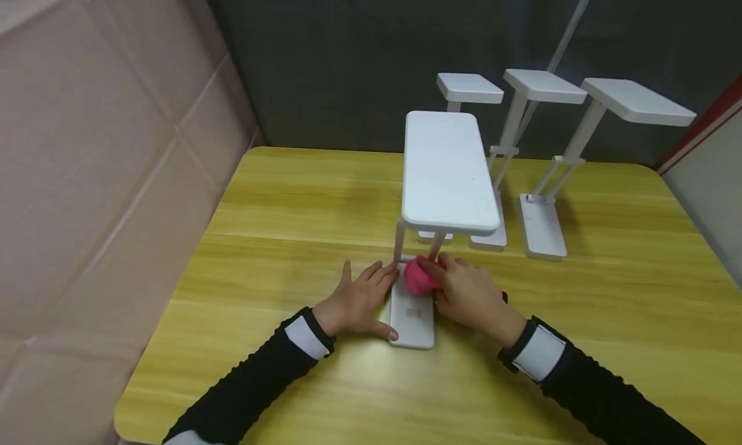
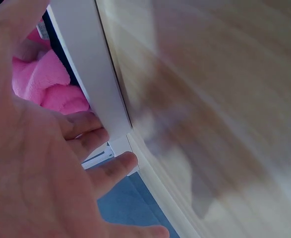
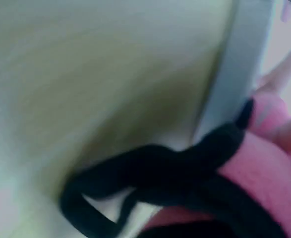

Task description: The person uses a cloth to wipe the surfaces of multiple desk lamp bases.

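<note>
A white folding stand with a flat rectangular top plate [image 1: 449,168] stands near the middle of the table, its slim base [image 1: 413,322] between both hands. My left hand [image 1: 359,300] lies along the base's left side, fingers spread and mostly straight, the thumb at its front edge. In my right hand [image 1: 469,293] is a bunched pink plush cloth [image 1: 415,277], held against the base below the uprights. Soft pink folds of the cloth [image 2: 46,82] also show in the left wrist view. Black trim [image 3: 165,173] loops off the cloth in the right wrist view, where much is blurred.
Behind stand three similar white stands: one at the back [image 1: 469,87], one beside it [image 1: 545,85] and one at the right [image 1: 637,100]. The yellow wood-grain table [image 1: 278,239] meets a dark backdrop [image 1: 324,65]. Pale draped cloth [image 1: 104,174] borders the left side.
</note>
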`<state>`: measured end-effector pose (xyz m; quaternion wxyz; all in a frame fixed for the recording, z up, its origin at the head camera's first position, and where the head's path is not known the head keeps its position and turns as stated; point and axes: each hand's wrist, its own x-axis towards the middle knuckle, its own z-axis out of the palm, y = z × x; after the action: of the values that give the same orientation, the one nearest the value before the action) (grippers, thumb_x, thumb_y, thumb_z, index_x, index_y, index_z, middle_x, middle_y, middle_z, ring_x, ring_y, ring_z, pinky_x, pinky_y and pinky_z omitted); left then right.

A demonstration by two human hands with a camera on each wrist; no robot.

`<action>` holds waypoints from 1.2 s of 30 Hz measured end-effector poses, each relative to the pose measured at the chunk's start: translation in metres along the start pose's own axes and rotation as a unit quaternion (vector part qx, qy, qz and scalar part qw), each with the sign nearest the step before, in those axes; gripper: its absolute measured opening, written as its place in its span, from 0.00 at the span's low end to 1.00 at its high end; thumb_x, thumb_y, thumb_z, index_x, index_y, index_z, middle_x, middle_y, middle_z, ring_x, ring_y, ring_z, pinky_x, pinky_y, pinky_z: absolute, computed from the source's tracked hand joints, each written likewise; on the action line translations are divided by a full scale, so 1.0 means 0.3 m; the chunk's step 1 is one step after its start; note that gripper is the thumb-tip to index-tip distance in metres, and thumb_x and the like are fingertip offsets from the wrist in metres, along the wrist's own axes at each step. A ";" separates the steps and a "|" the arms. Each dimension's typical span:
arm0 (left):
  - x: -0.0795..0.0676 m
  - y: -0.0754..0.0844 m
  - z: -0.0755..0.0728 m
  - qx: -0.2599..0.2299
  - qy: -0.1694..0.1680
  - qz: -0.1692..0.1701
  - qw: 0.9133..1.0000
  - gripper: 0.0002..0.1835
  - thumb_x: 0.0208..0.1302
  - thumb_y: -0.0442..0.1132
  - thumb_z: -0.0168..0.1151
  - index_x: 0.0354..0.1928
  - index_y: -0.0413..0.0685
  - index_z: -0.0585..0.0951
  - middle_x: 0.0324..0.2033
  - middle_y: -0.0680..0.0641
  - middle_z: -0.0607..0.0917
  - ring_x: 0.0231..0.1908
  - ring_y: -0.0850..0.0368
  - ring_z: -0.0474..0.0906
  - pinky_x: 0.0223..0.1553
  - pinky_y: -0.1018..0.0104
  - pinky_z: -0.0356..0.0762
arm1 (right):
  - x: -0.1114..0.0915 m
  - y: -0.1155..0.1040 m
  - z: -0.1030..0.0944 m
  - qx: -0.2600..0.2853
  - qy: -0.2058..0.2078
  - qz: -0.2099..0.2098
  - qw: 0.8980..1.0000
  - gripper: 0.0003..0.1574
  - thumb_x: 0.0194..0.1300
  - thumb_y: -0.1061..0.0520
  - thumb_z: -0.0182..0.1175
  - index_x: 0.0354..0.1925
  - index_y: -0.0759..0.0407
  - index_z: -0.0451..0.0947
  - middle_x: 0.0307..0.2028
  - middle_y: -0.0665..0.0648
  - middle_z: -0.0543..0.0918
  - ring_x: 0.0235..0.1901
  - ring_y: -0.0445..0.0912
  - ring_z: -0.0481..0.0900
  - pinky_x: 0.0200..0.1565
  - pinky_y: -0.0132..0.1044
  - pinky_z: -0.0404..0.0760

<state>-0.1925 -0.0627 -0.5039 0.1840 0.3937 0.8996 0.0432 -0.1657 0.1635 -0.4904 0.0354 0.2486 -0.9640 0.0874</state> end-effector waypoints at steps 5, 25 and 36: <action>0.001 -0.001 0.001 0.011 0.006 -0.008 1.000 0.60 0.41 0.77 0.53 0.68 0.49 0.46 0.69 0.52 0.45 0.67 0.50 0.41 0.56 0.28 0.38 | -0.033 -0.006 -0.012 0.062 -0.032 -0.005 0.998 0.30 0.45 0.60 0.56 0.52 0.49 0.75 0.26 0.47 0.68 0.17 0.39 0.62 0.13 0.32 0.61; -0.003 -0.018 -0.016 0.007 0.014 -0.011 1.000 0.60 0.40 0.76 0.55 0.68 0.49 0.46 0.69 0.52 0.45 0.67 0.50 0.41 0.56 0.28 0.38 | -0.076 -0.040 -0.104 0.217 -0.144 -0.089 0.961 0.33 0.42 0.62 0.57 0.52 0.46 0.74 0.35 0.44 0.75 0.23 0.35 0.67 0.20 0.30 0.68; -0.003 -0.010 0.012 -0.036 0.021 -0.012 0.999 0.61 0.37 0.78 0.55 0.68 0.48 0.49 0.67 0.48 0.53 0.66 0.50 0.44 0.55 0.28 0.37 | 0.070 -0.059 0.001 -0.005 -0.005 -0.039 0.999 0.31 0.45 0.59 0.60 0.52 0.58 0.71 0.29 0.53 0.73 0.17 0.38 0.63 0.13 0.27 0.60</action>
<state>-0.1926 -0.0655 -0.5075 0.1798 0.3750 0.9057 0.0817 -0.1756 0.1383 -0.4858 0.0352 0.2865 -0.9541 0.0802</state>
